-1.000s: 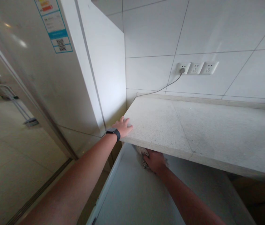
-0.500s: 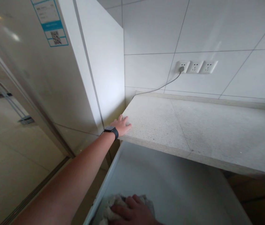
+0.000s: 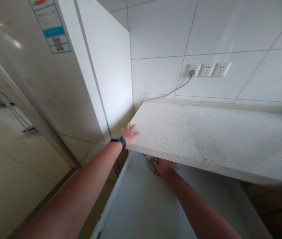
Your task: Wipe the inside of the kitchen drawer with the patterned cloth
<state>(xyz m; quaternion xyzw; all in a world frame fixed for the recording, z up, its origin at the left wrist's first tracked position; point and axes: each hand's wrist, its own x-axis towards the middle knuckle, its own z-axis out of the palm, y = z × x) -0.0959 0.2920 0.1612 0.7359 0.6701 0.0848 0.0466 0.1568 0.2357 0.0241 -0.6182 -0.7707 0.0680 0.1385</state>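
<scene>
My left hand [image 3: 130,134] lies with fingers spread on the left front corner of the pale speckled countertop [image 3: 165,129]. A dark watch [image 3: 119,140] is on that wrist. Below the counter's front edge, my right hand [image 3: 165,166] presses a crumpled greyish cloth [image 3: 154,166] against a flat grey panel [image 3: 141,196]. The counter edge hides part of the cloth and the fingertips.
A tall white refrigerator [image 3: 106,66] with a blue-and-white label stands left of the counter. On the tiled wall are sockets [image 3: 207,70], one with a grey plug and cord [image 3: 173,92]. A dark opening [image 3: 272,202] lies at lower right.
My right hand has pushed the cloth forward across the grey panel, from the near edge to under the counter's front edge. My left hand stays on the counter corner.
</scene>
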